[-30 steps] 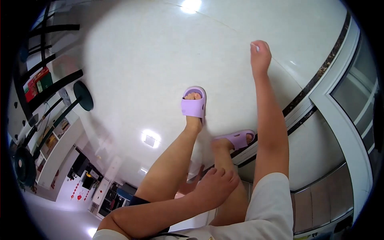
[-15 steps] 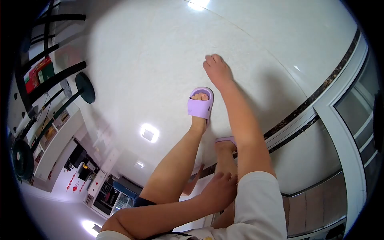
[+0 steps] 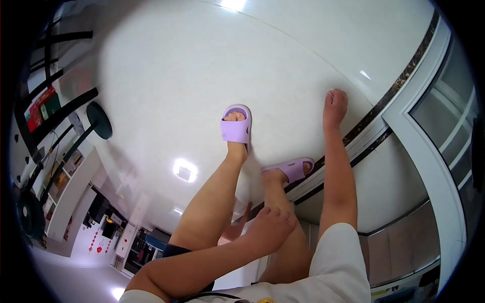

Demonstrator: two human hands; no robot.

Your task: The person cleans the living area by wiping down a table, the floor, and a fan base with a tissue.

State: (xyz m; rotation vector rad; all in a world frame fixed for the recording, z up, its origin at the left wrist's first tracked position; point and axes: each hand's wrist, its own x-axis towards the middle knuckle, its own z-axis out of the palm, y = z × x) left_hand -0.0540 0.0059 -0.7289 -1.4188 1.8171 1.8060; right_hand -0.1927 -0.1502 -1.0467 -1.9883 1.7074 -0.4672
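My left hand (image 3: 271, 231) is in front of my right leg (image 3: 277, 199), its back facing up and its fingers curled in. Whether it touches the leg, or holds anything, I cannot tell. Off to the right, my right hand (image 3: 335, 105) is above the pale floor, fingers folded together. A small whitish spot shows at its fingers, too small to make out. On my feet are purple slide sandals: the left slide (image 3: 235, 129) is flat on the tiles, and the right slide (image 3: 292, 167) is beside the dark-edged door threshold.
A white-framed sliding door (image 3: 422, 146) and a dark marble strip (image 3: 399, 83) run along the right. At left stand black chair legs (image 3: 65, 113), a dark green round base (image 3: 99, 120) on a pole, and white shelving (image 3: 76, 177). Part of another person's arm (image 3: 237, 224) shows behind my legs.
My right hand has moved right and slightly down in view, toward the threshold. The right foot has come forward into sight. My left hand has shifted slightly up and left.
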